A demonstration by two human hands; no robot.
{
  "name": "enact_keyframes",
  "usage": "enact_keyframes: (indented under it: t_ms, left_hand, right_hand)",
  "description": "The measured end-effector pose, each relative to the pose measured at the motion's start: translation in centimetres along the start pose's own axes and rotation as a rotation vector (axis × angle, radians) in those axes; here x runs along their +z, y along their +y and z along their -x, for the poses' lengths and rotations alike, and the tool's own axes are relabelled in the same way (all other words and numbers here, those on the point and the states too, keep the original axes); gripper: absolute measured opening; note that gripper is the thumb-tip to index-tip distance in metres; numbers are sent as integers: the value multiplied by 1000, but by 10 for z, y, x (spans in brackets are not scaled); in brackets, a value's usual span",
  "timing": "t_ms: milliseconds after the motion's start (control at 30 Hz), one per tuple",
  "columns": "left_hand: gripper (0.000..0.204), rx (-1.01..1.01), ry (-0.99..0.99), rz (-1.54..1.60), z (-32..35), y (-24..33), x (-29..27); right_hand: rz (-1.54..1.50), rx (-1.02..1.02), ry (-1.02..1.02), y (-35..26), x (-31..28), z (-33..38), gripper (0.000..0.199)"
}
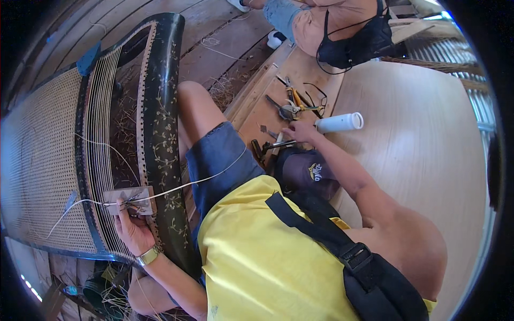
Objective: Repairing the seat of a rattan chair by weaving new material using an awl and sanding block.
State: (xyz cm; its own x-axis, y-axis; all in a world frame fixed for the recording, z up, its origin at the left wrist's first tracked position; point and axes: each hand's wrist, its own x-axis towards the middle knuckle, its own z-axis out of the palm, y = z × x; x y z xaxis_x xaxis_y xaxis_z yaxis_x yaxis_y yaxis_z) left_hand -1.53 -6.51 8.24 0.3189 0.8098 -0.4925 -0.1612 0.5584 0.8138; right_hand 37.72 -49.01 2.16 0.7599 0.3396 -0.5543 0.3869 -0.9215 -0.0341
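Observation:
A pale cane strand (pixel 184 185) runs from my lap across a small wooden block (pixel 147 202) with dark metal pieces on top. My left hand (pixel 133 234) is closed around the block, thumb on the strand. Beneath it lies a dark, flower-painted wooden frame (pixel 172 125) with holes along its inner edge. Parallel strands (pixel 101 107) are strung over its opening, beside a woven cane panel (pixel 45 134). On the bench, my right hand (pixel 301 132) has its fingers bent down at a small flat-bladed tool (pixel 267 131); what they grip is partly hidden.
Pruning shears (pixel 289 111), yellow-handled pliers (pixel 289 91) and eyeglasses (pixel 317 101) lie by a white cylinder (pixel 339 122) on the bench. A dark cap (pixel 306 170) sits nearer. Another person (pixel 348 27) sits at the top. A blue piece (pixel 89 59) rests on the frame.

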Motion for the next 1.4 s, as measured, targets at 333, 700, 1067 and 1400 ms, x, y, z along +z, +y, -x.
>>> enact_keyframes:
  t_ms: [333,700,1067,1400]
  left_hand:
    - [24,-97,75,69,10,8,16]
    - [26,-98,-1,130,16,18,21]
    - [28,-159,-27,259,5,15,17]
    - [25,-248,-47,321,0,8,9]
  right_hand:
    - [98,-278,253,-49,30,6,21]
    - [143,-392,542,-103,1,25,17]
    - [-910,-581,-505,-341,-59,136,20]
    - [-436,-590,-129,-206,-65,109,24]
